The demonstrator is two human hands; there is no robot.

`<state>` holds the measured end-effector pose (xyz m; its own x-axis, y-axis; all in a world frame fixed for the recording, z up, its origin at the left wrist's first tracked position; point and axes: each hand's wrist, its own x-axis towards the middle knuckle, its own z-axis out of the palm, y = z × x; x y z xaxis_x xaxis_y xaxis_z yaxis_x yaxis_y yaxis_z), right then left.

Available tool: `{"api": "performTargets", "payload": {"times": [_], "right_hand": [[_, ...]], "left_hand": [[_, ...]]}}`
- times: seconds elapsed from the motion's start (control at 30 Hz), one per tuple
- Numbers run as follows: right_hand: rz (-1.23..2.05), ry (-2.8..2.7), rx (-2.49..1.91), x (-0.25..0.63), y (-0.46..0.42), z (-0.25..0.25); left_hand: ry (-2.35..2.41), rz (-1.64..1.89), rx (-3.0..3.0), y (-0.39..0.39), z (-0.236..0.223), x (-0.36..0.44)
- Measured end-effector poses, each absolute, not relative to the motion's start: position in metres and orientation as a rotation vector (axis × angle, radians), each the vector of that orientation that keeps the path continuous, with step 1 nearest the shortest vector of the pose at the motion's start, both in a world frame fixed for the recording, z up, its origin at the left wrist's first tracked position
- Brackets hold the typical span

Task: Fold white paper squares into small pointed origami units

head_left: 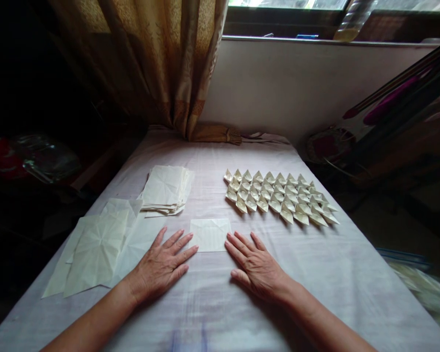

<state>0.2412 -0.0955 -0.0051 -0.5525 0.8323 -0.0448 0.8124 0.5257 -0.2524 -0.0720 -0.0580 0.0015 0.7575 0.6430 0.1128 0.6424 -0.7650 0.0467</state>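
Observation:
A small pale sheet of paper (210, 235) with crease lines lies flat on the cloth-covered table (205, 313). My left hand (163, 264) rests flat to its left, fingers spread, a fingertip close to its edge. On the other side lies my right hand (254, 264), also flat and spread, with fingertips at the sheet's right edge. Neither hand grips anything. Beyond the right hand stand rows of folded paper boats (278, 193). A stack of creased paper (165, 188) sits beyond the left hand, and larger creased sheets (99, 244) overlap one another beside the left forearm.
A gold curtain (157, 58) hangs down to the table's far end, near a tasselled brown tieback (220, 133). Behind is a pale wall (264, 88) under a window sill holding a bottle (354, 22). A plastic bag (425, 293) lies past the table's right edge.

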Motion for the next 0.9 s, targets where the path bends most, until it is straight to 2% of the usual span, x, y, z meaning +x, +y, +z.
{"api": "performTargets", "payload": {"times": [0.23,0.43,0.53,0.7,0.9], "right_hand": [[0.388,-2.679,-1.460,0.240,-0.096,-0.003],[0.394,-2.657,-1.452,0.239,-0.096,-0.005],[0.413,-2.662,-1.448,0.240,-0.096,-0.006],[0.443,-2.659,-1.472,0.241,-0.096,-0.006],[0.418,-2.582,-1.522,0.234,-0.098,-0.003]], "left_hand": [[1.036,0.146,2.961,-0.056,0.017,-0.076],[0.948,0.266,2.933,-0.062,0.015,-0.015],[0.880,0.190,2.905,-0.065,0.006,0.001],[0.885,0.058,2.882,-0.064,0.003,-0.030],[0.909,0.149,2.948,-0.060,0.010,-0.055]]}}
